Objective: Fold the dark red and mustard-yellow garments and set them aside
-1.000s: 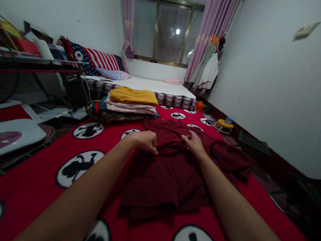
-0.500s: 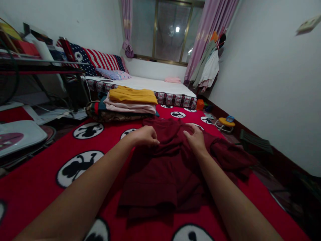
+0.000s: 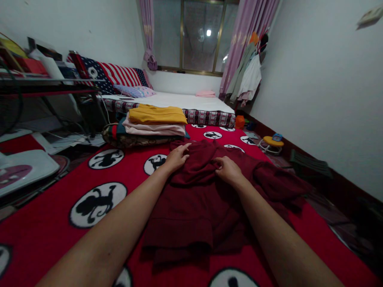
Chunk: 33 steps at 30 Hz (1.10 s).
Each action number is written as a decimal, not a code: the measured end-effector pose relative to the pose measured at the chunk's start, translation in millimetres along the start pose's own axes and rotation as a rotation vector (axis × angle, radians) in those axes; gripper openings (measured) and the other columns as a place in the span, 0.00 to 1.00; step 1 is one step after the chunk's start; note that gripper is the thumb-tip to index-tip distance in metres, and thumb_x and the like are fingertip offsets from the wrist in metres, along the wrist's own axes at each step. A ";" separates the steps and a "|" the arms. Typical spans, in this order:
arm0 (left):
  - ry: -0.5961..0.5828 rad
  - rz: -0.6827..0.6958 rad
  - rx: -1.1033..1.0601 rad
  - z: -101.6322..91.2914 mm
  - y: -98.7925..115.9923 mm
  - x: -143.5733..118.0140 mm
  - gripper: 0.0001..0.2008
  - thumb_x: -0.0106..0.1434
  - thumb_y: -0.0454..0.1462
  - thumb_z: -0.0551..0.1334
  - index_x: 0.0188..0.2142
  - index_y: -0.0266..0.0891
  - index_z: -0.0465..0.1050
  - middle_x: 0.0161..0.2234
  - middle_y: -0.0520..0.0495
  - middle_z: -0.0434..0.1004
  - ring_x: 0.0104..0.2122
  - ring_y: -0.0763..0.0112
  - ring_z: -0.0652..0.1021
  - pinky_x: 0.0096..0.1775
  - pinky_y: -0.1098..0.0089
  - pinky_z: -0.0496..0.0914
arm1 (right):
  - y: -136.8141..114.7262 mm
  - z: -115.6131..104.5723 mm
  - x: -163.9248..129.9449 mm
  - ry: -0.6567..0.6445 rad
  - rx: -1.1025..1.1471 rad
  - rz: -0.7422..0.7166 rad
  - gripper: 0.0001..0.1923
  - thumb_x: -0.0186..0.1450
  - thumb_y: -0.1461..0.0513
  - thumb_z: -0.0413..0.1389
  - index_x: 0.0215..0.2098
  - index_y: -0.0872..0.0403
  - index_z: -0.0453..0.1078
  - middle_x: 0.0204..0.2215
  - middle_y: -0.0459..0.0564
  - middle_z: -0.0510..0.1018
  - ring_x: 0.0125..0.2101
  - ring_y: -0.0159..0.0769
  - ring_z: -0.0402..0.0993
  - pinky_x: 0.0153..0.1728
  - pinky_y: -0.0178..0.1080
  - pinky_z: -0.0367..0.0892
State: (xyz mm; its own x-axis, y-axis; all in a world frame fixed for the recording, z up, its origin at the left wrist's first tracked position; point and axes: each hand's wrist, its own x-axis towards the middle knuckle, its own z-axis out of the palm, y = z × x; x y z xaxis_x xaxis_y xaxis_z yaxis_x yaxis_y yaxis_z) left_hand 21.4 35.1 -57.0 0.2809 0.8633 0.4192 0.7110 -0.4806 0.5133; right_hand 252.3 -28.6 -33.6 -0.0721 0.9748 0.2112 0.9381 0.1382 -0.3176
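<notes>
A maroon sweatshirt (image 3: 182,223) lies spread and wrinkled on the red blanket (image 3: 131,223). Its hem faces me, and one sleeve (image 3: 278,183) stretches out to the right. My left hand (image 3: 178,157) rests at the upper left edge of the garment, fingers extended and apart. On the upper middle, my right hand (image 3: 229,170) has its fingers and thumb closed on a fold of the cloth. Just beyond the left hand sits a stack of folded clothes, with a yellow garment (image 3: 158,115) on top of a pale pink one (image 3: 154,128).
A bed (image 3: 179,99) with a white sheet stands beneath the window. At left are a cluttered desk (image 3: 54,85) and a white board-like surface (image 3: 26,165). A yellow-topped stool (image 3: 271,141) and a dark stool (image 3: 309,163) line the right wall.
My left hand has moved slightly forward and its fingers have straightened. My right hand has come down and left, its fingers closing on the cloth. The view has shifted slightly.
</notes>
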 end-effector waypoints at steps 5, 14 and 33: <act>0.086 -0.077 -0.002 -5.7 2.0 0.7 0.10 0.60 0.35 0.62 0.40 0.39 0.79 0.40 0.44 0.80 0.40 0.66 0.78 0.46 0.69 0.70 | -7.6 -5.5 -2.5 0.040 -0.048 0.080 0.21 0.55 0.64 0.56 0.45 0.44 0.78 0.42 0.51 0.80 0.41 0.44 0.75 0.40 0.40 0.67; 0.509 -0.373 -0.107 -35.8 -10.4 -0.3 0.11 0.58 0.31 0.58 0.40 0.34 0.76 0.39 0.42 0.79 0.38 0.67 0.78 0.44 0.70 0.72 | -13.7 -13.2 -5.0 0.282 0.038 0.185 0.17 0.61 0.58 0.53 0.45 0.43 0.77 0.37 0.49 0.82 0.38 0.45 0.76 0.38 0.42 0.67; -0.756 -0.049 0.007 -71.3 39.6 -15.2 0.14 0.52 0.44 0.66 0.36 0.39 0.82 0.29 0.50 0.82 0.27 0.71 0.77 0.26 0.77 0.64 | -55.6 -36.0 -26.6 -0.205 -0.096 -0.251 0.10 0.54 0.62 0.60 0.35 0.45 0.79 0.34 0.44 0.82 0.35 0.36 0.75 0.29 0.34 0.58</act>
State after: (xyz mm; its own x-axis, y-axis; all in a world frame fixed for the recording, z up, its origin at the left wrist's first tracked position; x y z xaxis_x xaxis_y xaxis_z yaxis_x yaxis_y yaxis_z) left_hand -0.6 -8.1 10.3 0.6124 0.7555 -0.2329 0.7376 -0.4400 0.5122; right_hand 214.3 -68.5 11.7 -0.3627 0.9285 0.0789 0.9092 0.3712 -0.1886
